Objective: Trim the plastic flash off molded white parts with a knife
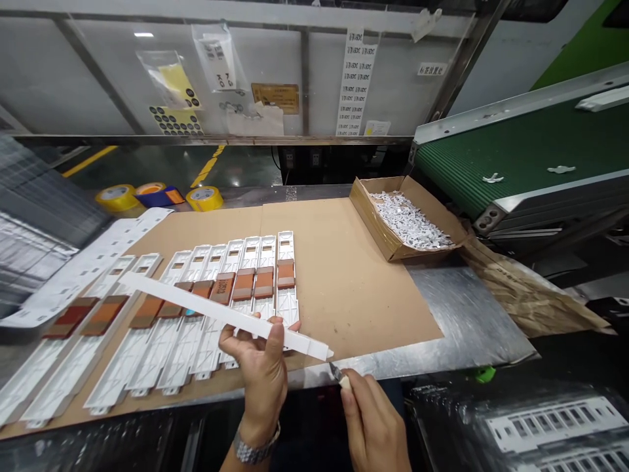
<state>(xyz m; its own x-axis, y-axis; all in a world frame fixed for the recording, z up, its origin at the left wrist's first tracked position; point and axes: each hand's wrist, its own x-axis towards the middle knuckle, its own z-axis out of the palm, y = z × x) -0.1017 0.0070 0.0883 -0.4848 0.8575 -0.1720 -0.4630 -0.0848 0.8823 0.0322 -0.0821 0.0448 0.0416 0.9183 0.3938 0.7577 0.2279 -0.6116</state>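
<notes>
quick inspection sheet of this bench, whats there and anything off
surface: brown cardboard sheet over a metal sheet
job's things: white plastic strip; row of white plastic frames with brown pads; cardboard box of small white plastic pieces
clutter: yellow tape rolls; crumpled brown paper
hands: left hand grips the strip, metal wristwatch on its wrist; right hand holds a craft knife, blade just below the strip's end
cables: thin dark cable beside wall sockets
surroundings: green conveyor belt; labels on a panel
</notes>
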